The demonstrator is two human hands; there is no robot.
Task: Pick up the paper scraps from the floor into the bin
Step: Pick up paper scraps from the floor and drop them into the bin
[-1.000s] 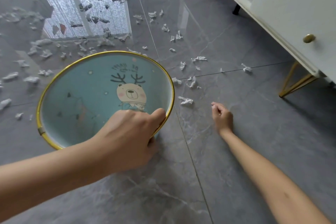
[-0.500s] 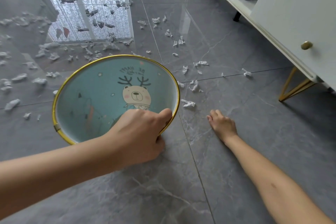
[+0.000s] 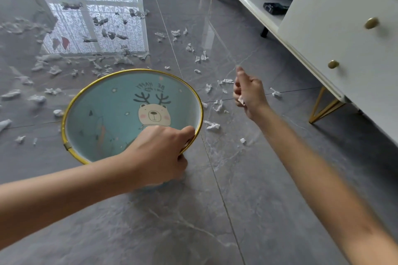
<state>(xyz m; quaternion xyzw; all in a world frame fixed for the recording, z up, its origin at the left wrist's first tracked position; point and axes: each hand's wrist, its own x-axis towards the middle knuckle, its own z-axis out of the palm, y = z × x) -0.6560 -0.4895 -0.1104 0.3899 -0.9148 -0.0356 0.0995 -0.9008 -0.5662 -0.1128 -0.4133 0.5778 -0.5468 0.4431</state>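
While left hand (image 3: 159,153) grips bin (image 3: 86,157) — scraps (image 3: 212,125) beside.

- The bin (image 3: 103,114) is round and light blue, with a gold rim and a bear drawing inside; it is tilted.
- White crumpled paper scraps (image 3: 212,125) lie scattered on the floor (image 3: 193,221) around the bin.

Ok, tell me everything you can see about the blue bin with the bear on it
The bin is round, pale turquoise, with a thin gold rim and a small clip at its lower left edge. Printed on the wall is a cartoon bear with antlers under the words "BE HAPPY", plus small stars and trees. The material looks thin, though what it is made of is unclear. It sits beside a grout line on the grey tile floor, tipped toward the camera. No scraps are visible inside. The left hand grips its near rim; paper scraps lie around it.
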